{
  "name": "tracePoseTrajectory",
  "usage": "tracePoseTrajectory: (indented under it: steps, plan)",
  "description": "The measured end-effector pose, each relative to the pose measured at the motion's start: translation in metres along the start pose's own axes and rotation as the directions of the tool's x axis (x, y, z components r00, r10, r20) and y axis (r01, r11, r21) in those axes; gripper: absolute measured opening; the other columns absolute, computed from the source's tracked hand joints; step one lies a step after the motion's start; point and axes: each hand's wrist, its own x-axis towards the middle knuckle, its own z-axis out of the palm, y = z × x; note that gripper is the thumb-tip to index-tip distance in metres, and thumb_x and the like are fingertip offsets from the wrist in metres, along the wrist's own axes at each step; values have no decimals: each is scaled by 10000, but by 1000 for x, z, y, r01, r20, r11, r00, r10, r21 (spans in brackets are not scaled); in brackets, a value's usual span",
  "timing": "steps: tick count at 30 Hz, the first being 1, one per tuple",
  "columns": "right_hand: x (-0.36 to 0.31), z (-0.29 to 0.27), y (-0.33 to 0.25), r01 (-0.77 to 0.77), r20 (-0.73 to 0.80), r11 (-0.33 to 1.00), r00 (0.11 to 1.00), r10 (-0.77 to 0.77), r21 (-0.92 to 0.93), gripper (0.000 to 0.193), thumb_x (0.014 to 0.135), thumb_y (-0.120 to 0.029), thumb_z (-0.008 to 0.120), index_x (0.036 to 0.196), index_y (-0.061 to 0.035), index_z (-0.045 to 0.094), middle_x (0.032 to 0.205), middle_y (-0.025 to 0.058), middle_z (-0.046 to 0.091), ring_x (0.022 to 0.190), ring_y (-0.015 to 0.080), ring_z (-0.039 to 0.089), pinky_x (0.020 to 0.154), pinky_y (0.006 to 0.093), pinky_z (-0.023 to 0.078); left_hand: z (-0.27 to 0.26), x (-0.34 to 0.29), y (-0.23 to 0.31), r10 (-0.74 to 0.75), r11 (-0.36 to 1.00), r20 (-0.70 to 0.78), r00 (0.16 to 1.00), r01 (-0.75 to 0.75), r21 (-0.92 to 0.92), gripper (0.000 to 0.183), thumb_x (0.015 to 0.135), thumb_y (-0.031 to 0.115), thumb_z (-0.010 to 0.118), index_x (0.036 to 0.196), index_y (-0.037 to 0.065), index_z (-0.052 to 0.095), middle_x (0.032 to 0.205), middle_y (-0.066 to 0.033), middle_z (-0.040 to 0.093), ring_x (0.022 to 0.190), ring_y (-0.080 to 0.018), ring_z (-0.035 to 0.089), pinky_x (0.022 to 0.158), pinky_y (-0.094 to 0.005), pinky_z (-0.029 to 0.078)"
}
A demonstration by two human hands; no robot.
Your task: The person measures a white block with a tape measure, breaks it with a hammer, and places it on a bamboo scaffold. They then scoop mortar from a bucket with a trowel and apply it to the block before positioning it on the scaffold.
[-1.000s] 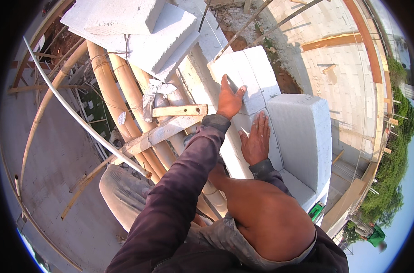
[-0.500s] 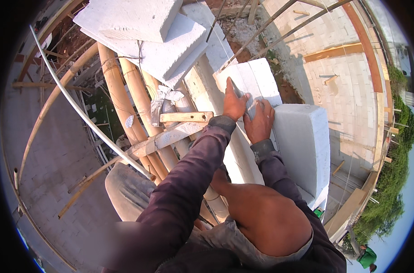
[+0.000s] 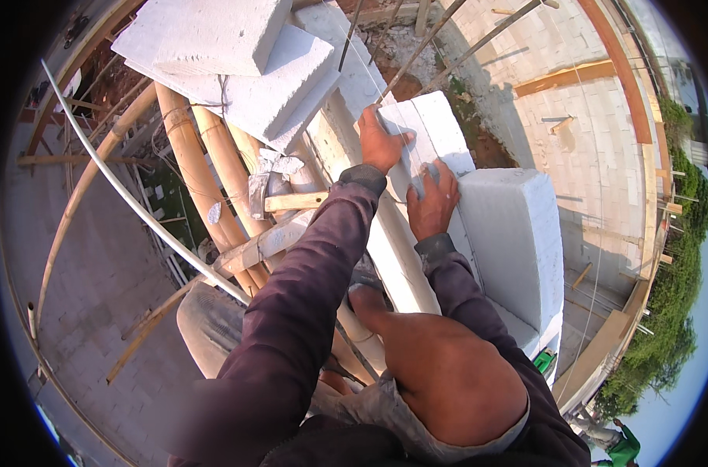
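A white lightweight concrete block (image 3: 441, 128) sits on the wall in front of me. My left hand (image 3: 381, 144) grips its left edge, thumb lying across the near face. Lower and to the right, my right hand (image 3: 433, 202) rests on the same course with its fingers apart. Just right of that hand stands a larger grey-white block (image 3: 500, 233) on the wall. A hammer with a wooden handle (image 3: 295, 201) lies left of my left forearm, on the bamboo scaffold; the forearm covers part of the handle.
Stacked white blocks (image 3: 268, 74) lie on the bamboo poles (image 3: 194, 156) at the upper left. A taut string line (image 3: 359, 50) runs by the blocks. A thin white pipe (image 3: 128, 185) arcs across the left. Far below are floors; a person in green (image 3: 625, 447) is at lower right.
My left hand has slid a little left along the block's edge, and its index finger is less extended. The right hand has shifted slightly left. My left forearm now covers more of the hammer handle.
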Motion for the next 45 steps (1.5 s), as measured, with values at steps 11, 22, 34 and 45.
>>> tracePoseTrajectory:
  steps: [11,22,34,45]
  plan:
    - [6,-5,-7,-39,60,999,997,39,-3,446,764,-111,765,1186,-35,644,1425,160,430,1328,371,381,1049,542,322,-5,25,-13,-7,1000,145,989,7,2,719,694,34,870,1272,18,443,1142,-194,630,1026,-295,655,862,-386,549]
    - [19,6,-33,-91,69,994,993,94,-53,733,692,-153,824,1350,-45,519,1342,182,464,1304,391,394,1057,541,319,-48,24,-2,-216,954,328,920,270,-129,735,657,-11,880,1252,30,450,1100,-167,634,968,-257,659,779,-378,559]
    - [59,-57,-25,-225,157,798,974,164,559,790,683,-90,777,1388,18,439,1211,191,612,1130,319,592,956,468,462,-73,19,23,-479,677,415,774,626,-386,844,894,599,616,1463,5,424,1500,-234,402,1408,-415,328,1137,-522,278]
    - [79,-103,-18,-468,430,350,884,186,811,604,782,-84,713,1324,93,511,1132,200,645,1036,248,631,924,337,484,-114,-3,28,-291,494,541,789,609,-621,748,880,439,698,1412,-31,462,1337,-235,540,1202,-334,554,1025,-445,451]
